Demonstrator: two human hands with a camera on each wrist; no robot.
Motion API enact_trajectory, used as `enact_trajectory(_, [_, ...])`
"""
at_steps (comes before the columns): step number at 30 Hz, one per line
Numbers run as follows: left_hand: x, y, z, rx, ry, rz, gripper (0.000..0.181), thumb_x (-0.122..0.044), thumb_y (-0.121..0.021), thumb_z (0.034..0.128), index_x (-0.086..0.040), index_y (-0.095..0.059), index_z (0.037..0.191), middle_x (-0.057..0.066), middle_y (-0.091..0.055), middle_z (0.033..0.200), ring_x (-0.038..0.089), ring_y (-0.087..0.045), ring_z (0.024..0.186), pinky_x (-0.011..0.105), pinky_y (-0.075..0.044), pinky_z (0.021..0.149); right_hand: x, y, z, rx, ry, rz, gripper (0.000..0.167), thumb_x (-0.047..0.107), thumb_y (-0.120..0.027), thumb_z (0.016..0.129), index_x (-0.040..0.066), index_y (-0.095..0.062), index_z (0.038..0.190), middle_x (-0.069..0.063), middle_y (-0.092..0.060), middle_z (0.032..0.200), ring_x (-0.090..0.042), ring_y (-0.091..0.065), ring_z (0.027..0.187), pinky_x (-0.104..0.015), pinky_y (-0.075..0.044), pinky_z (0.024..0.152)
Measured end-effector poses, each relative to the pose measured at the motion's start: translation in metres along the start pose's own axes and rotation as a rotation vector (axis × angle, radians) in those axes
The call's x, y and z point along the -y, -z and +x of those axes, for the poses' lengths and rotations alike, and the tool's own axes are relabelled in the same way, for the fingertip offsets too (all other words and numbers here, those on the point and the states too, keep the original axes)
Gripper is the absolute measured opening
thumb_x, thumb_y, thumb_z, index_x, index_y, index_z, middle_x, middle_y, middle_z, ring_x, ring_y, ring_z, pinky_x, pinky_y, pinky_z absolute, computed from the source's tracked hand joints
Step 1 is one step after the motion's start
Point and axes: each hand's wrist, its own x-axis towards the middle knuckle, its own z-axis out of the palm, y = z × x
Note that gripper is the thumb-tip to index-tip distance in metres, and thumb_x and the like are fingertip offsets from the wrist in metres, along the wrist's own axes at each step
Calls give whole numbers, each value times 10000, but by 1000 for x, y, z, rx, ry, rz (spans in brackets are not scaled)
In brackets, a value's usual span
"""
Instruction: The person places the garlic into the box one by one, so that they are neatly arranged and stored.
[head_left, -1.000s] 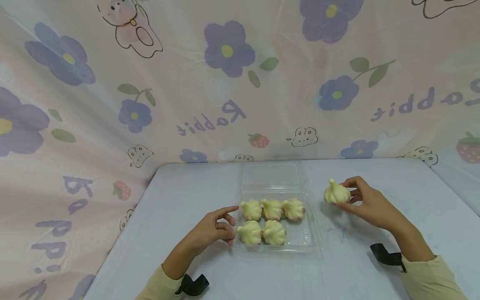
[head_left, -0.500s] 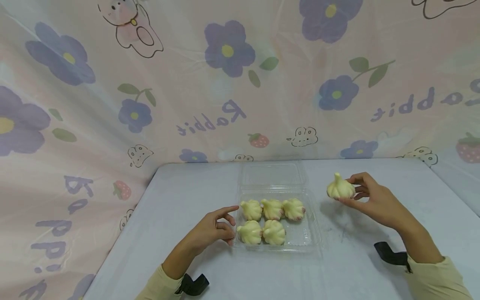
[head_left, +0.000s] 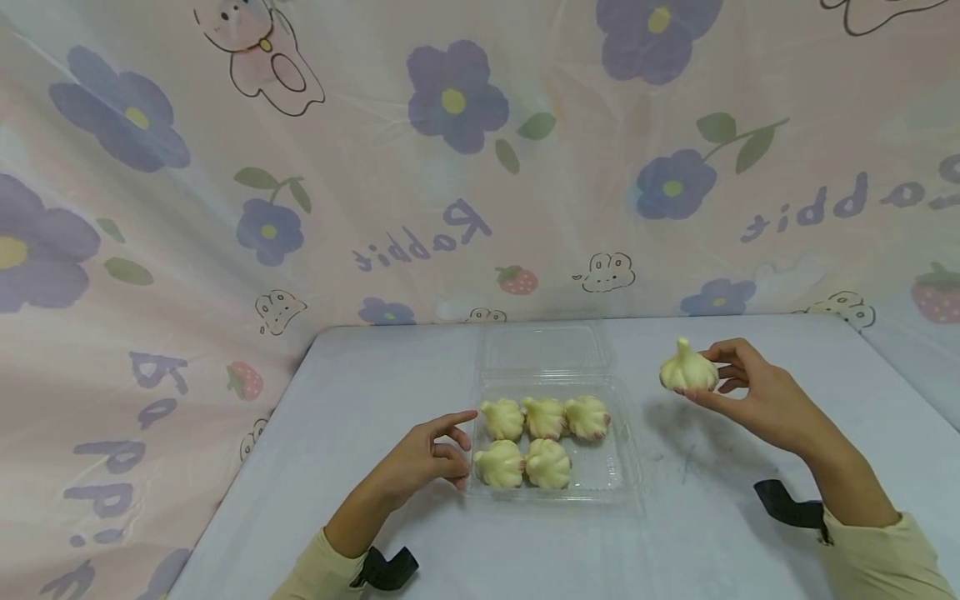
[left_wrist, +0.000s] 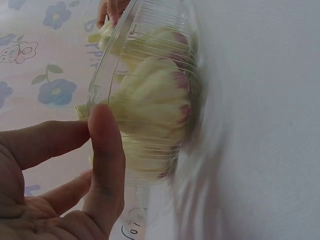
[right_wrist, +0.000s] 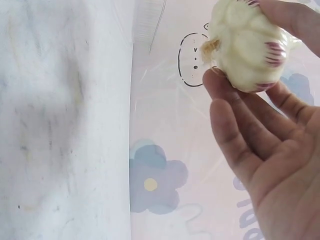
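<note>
My right hand (head_left: 765, 396) holds a garlic bulb (head_left: 688, 369) between thumb and fingers, above the table to the right of a clear plastic box (head_left: 600, 479). The bulb is pale with purple streaks, its stem pointing up in the head view; the right wrist view shows its brown root end (right_wrist: 210, 46). At the box's left side, my left hand (head_left: 426, 458) pinches the rim. The left wrist view shows thumb and forefinger meeting there. Inside the box, three bulbs (head_left: 544, 418) form the back row and two (head_left: 548, 464) the front row, at its left and middle.
The box's transparent lid (head_left: 546, 350) lies folded back toward the rear of the white table (head_left: 390, 375). Behind the table hangs a printed curtain (head_left: 360, 167). Black wrist mounts (head_left: 787, 504) stick out from both sleeves.
My right hand has lifted the garlic bulb a little higher and carried it slightly rightward, away from the box. The left hand and the box have stayed in place.
</note>
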Motion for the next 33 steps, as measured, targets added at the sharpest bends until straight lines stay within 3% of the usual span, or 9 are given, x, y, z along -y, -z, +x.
enact_trajectory(3, [0,0,0,1,-2,-5,750,52,-645,885,-49,-316,1552,132,-484,1124,148,-656,748,305,-610,712,1,0,0,-2,1,-3,599,395,-736,892,84,-449,1316,-183,-571,1292,-325,-629,1091,-308,-509,769])
enact_trajectory(7, [-1,0,0,4,-4,-10,752,54,-644,885,-47,-312,1552,117,-480,1120,145,-651,746,297,-605,709,2,0,1,3,0,-8,612,400,-739,888,77,-449,1319,-195,-578,1288,-363,-623,1092,-281,-496,752])
enact_trajectory(10, [-2,0,0,7,-4,-13,753,54,-647,884,-42,-312,1551,119,-480,1123,137,-649,745,291,-604,708,2,-2,2,3,-3,-15,617,411,-745,881,82,-455,1315,-191,-590,1278,-262,-640,1046,-276,-499,749])
enact_trajectory(12, [-2,1,1,9,-7,-17,753,57,-649,883,-32,-311,1549,124,-482,1128,133,-650,750,287,-605,706,2,-3,2,3,-1,-12,620,412,-750,876,85,-457,1315,-189,-592,1273,-104,-624,1012,-264,-500,744])
enact_trajectory(14, [-2,1,1,9,-10,-21,752,62,-649,881,-20,-310,1547,131,-485,1132,131,-653,756,283,-610,703,2,-3,2,0,1,-8,622,411,-757,870,90,-462,1313,-180,-597,1264,72,-553,960,-246,-502,736])
enact_trajectory(17, [-2,1,1,8,-13,-26,749,73,-645,878,-14,-313,1543,140,-491,1140,137,-660,764,288,-617,701,3,-4,1,-4,7,6,614,402,-768,862,98,-469,1303,-171,-606,1266,227,-442,903,-228,-509,729])
enact_trajectory(33, [-1,2,1,-2,-6,-22,743,52,-652,883,-37,-325,1544,166,-496,1157,142,-661,776,306,-623,705,17,-13,-1,51,46,61,576,383,-765,870,128,-470,1293,-121,-586,1315,185,-479,955,-254,-539,767])
